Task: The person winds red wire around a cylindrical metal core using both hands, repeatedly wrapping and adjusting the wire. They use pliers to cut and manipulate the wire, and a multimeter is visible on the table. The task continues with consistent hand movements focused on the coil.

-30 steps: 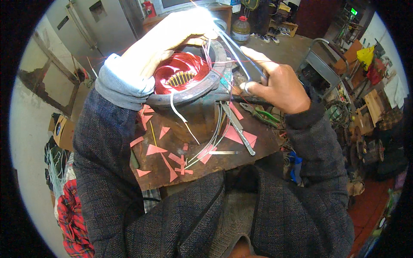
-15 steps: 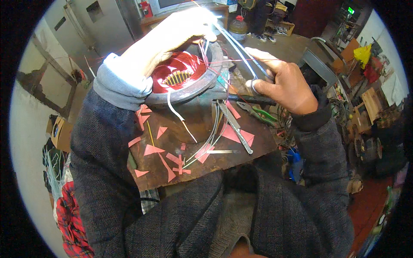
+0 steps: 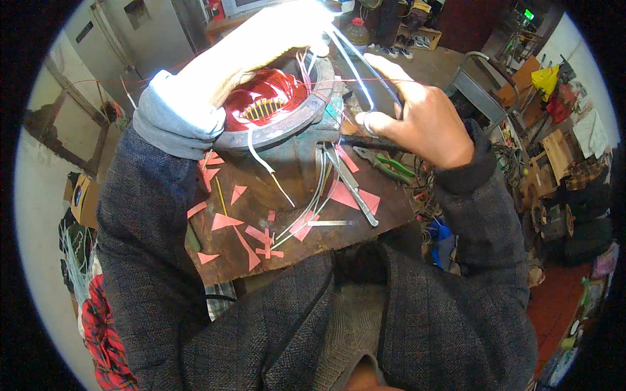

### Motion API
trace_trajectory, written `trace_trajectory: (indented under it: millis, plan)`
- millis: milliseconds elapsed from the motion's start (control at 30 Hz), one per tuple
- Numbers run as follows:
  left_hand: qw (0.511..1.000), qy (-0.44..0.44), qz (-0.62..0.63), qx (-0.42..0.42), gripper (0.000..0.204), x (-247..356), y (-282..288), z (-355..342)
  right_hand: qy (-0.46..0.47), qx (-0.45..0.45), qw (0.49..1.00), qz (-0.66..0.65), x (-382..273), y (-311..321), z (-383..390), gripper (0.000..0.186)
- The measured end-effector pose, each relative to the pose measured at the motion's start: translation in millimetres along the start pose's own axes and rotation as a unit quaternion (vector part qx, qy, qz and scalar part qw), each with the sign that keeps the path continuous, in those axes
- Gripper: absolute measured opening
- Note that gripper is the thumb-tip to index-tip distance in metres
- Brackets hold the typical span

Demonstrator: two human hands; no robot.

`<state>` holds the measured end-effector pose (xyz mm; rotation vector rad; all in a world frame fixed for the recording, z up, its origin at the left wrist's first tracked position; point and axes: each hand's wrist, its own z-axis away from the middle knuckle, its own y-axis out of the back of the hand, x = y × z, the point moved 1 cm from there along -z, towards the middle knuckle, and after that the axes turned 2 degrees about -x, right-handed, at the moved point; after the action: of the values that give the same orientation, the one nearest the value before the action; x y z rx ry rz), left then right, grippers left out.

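Observation:
My left hand (image 3: pixel 274 36), washed out by bright light, reaches over a round metal motor stator (image 3: pixel 301 112). Its fingers are closed in a pinch; what lies between them is lost in the glare. Inside the stator sit red enamelled copper windings (image 3: pixel 282 86). Pale sleeved leads (image 3: pixel 304 68) rise from its rim toward those fingertips. My right hand (image 3: pixel 427 120) grips the handles of long thin scissors (image 3: pixel 360 70), their handles spread. The scissors' far end disappears in the glare at my left fingertips. A thin red wire (image 3: pixel 362 81) runs across near the scissors. One white sleeved lead (image 3: pixel 261 156) hangs off the stator's front.
On the brown bench top (image 3: pixel 287 225) lie pink paper scraps (image 3: pixel 226 222), a closed long metal tool (image 3: pixel 357 193), thin grey sleeving (image 3: pixel 321 189), a flat metal strip (image 3: pixel 330 223) and green-handled pliers (image 3: pixel 394 168). Behind stands a capped plastic jug (image 3: pixel 357 32). A hand cart (image 3: pixel 479 91) is at right.
The whole view has shifted slightly, so things sit a little further left and up. My right hand keeps its grip on the scissors, and my left hand stays over the stator.

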<state>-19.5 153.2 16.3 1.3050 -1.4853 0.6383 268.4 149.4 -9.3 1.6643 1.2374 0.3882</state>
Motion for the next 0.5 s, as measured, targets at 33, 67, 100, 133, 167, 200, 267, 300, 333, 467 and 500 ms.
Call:
trace_trajectory:
  millis: [33, 67, 100, 133, 167, 200, 267, 300, 333, 467, 500]
  plan:
    - [0.999, -0.034, 0.008, -0.019, 0.034, -2.7, 1.4, -1.0, -0.034, -0.016, 0.999, -0.01, 0.7, -0.3, -0.7, 0.067]
    - [0.997, -0.069, 0.015, -0.038, 0.034, -5.0, 2.7, -1.8, -0.041, -0.021, 0.999, -0.021, 1.2, 0.2, -0.9, 0.067]
    - [0.997, -0.067, 0.022, -0.039, 0.035, -6.8, 4.5, -2.0, -0.029, -0.025, 0.998, -0.044, 1.5, 1.0, -1.7, 0.067]
    - [0.997, -0.066, 0.028, -0.04, 0.036, -7.7, 5.7, -2.6, -0.038, -0.026, 0.998, -0.046, 2.5, 2.1, -2.9, 0.068]
    - [0.996, -0.064, 0.035, -0.041, 0.037, -7.7, 6.1, -3.4, -0.028, -0.028, 0.997, -0.06, 3.5, 5.1, -2.7, 0.069]
    - [0.998, -0.046, 0.019, -0.032, 0.037, -7.3, 6.1, -3.7, -0.041, -0.036, 0.996, -0.07, 5.1, 7.3, -2.9, 0.069]
    - [1.0, -0.014, -0.015, -0.019, 0.038, -4.7, 4.0, -5.3, -0.028, -0.028, 0.997, -0.061, 6.0, 9.8, -2.6, 0.069]
    - [0.999, -0.012, -0.03, -0.019, 0.037, -3.3, 1.1, -5.0, -0.043, -0.031, 0.998, -0.037, 6.3, 9.2, -2.6, 0.068]
    - [0.999, -0.01, -0.047, -0.018, 0.036, -1.3, -1.6, -4.4, -0.032, -0.02, 0.999, -0.014, 5.8, 9.9, -2.3, 0.068]
    - [0.994, 0.005, -0.112, -0.009, 0.034, 3.3, -10.7, 2.2, 0.005, 0.053, 0.998, -0.032, 2.7, 0.8, -12.0, 0.058]
    - [0.996, 0.0, -0.09, -0.01, 0.035, 5.1, -10.5, 3.5, 0.038, 0.069, 0.996, -0.035, 3.5, 4.0, -13.1, 0.053]
